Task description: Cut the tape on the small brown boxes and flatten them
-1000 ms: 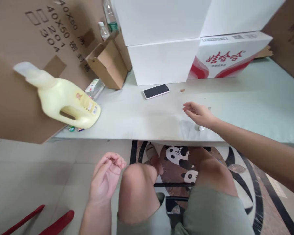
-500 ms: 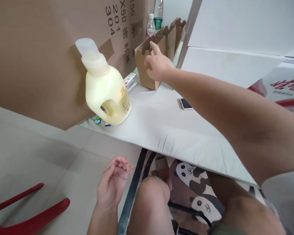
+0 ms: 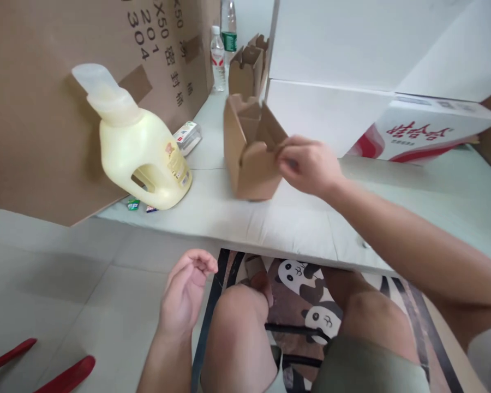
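My right hand (image 3: 309,165) pinches the right edge of a small brown cardboard box (image 3: 258,173), whose top is open with notched flaps. The box is slightly tilted over the cloth-covered table, close to its front part. Below the table edge, my left hand (image 3: 187,292) hangs in the air, palm up, fingers loosely curled and apart, holding nothing. To the left of the box stands a pale yellow jug (image 3: 143,155) with a translucent cap and a handle. More brown cardboard boxes (image 3: 245,71) of the same kind stand in a row behind.
A large carton (image 3: 33,120) rises at the left. Two plastic bottles (image 3: 218,63) stand at the back. A clear packet (image 3: 187,136) lies behind the jug. On the right is a white and red box (image 3: 425,128) beside white panels (image 3: 331,114). Red chair legs (image 3: 69,376) show lower left.
My right hand has taken hold of the front cardboard box and brought it nearer, away from the row. The view has shifted to the right. My left hand has barely moved.
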Tool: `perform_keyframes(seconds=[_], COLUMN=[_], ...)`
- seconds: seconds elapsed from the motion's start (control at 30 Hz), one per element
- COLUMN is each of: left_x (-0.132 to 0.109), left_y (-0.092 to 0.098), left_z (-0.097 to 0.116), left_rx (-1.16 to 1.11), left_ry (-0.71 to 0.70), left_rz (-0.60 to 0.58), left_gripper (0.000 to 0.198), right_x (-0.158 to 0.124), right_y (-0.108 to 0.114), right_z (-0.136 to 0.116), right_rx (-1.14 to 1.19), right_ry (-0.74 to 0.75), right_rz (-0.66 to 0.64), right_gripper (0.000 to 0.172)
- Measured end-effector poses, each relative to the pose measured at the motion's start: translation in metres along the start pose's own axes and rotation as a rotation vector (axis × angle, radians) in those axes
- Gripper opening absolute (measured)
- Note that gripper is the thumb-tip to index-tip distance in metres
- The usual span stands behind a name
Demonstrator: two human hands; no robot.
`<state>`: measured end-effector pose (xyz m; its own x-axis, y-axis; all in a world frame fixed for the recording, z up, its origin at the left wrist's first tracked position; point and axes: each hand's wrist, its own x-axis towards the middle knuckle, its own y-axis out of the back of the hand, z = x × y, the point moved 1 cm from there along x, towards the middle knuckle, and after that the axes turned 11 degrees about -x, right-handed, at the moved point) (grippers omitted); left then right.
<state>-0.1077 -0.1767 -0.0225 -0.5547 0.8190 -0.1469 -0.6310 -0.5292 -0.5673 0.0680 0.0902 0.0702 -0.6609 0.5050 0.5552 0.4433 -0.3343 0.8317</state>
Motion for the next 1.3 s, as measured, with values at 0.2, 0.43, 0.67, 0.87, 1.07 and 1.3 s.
perform_keyframes(seconds=[0.2,0.43,0.67,0.87,1.07,1.3], left_x=[0.017,0.003,0.001,-0.003,-0.007,-0.016], left_y=[-0.061,-0.164,-0.198,-0.194,-0.17,-0.156], left_z=[-0.022,-0.052,-0.059,-0.05,-0.06,-0.067], left_rx=[0.278,0.449,0.437,0.447,0.482,0.556], left_ry=[-0.279,-0.246,-0.177,-0.123,-0.287,-0.323], left_rz=[-0.041,-0.359,-0.187,-0.205,-0.365,-0.398], left_gripper=[0.049,0.057,0.025,0.016,0.02,0.044], right_x=[-0.172,-0.268,-0.281,-0.269,-0.278,-0.297], right_y=[0.105,0.146,0.136,0.126,0.132,0.123], right_z=[0.0,0.003,0.006,0.01,0.008,-0.003], right_rx=[0.097,0.088,0.123,0.139,0.147,0.351], right_ry=[-0.258,-0.314,-0.454,-0.495,-0.531,-0.428], right_rz=[0.273,0.285,0.299,0.146,0.056,0.011], right_gripper=[0.039,0.031,0.022,0.003,0.02,0.054])
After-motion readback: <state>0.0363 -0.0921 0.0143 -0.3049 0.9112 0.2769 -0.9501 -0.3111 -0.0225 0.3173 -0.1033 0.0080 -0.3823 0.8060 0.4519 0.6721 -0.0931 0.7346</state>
